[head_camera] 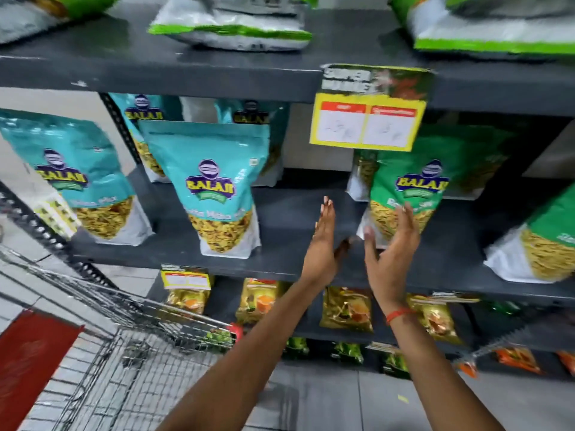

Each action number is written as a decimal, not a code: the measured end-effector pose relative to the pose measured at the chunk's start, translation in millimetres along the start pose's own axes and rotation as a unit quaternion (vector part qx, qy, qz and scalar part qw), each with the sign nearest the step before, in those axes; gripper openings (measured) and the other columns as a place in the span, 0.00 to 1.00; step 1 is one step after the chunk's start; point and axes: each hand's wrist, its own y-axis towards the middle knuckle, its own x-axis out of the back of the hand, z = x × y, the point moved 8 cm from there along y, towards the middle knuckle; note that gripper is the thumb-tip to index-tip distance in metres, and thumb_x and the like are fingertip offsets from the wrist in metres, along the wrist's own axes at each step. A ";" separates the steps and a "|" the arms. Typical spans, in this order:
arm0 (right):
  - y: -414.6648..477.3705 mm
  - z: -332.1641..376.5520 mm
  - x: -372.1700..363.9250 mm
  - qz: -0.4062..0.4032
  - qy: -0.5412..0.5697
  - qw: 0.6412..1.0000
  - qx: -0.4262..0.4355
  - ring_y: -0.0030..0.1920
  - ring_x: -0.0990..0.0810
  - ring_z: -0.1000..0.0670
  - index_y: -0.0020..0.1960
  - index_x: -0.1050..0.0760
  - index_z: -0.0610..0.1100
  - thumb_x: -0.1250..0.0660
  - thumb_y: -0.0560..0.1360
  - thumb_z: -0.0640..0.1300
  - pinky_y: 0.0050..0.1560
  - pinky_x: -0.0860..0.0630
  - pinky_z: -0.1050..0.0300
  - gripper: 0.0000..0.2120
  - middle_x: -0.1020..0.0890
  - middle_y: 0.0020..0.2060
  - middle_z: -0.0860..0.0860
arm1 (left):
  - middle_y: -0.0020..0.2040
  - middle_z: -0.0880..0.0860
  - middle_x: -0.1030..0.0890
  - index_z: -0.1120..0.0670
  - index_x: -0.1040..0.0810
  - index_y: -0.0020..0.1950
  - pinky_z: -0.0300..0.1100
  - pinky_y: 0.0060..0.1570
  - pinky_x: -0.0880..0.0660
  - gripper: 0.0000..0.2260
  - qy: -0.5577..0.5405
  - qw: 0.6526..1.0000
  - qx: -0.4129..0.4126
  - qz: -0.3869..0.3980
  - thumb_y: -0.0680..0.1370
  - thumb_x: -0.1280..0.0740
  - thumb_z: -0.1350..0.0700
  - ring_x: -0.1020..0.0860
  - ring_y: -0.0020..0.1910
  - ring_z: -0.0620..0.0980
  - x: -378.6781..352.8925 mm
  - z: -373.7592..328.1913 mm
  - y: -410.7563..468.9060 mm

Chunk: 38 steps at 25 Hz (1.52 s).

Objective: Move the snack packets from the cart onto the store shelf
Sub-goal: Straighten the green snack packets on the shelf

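A green snack packet (410,194) stands upright on the dark grey store shelf (280,244). My right hand (392,244) is open just in front of it, fingers spread and close to its lower front; contact is unclear. My left hand (323,241) is open with flat fingers over the bare shelf stretch left of that packet, holding nothing. A teal snack packet (214,188) stands further left, and another teal packet (71,175) sits at the far left. The wire cart (124,353) is at the lower left; I see no packets in the visible part.
A yellow price tag (367,121) hangs from the shelf above. More green packets (541,244) stand at the right. White and green bags (230,26) lie on the top shelf. Gold packets (347,309) fill the lower shelf. A red cart flap (28,362) is bottom left.
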 end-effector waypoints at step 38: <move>19.7 -122.7 91.6 0.100 -0.013 0.989 -0.104 0.74 0.38 0.48 0.74 0.45 0.43 0.34 0.74 0.54 0.72 0.35 0.46 0.35 0.37 0.74 0.45 | 0.74 0.52 0.68 0.55 0.69 0.72 0.42 0.74 0.63 0.41 0.090 0.993 -0.002 -0.071 0.75 0.45 0.38 0.65 0.75 0.49 -73.7 -71.5 -11.7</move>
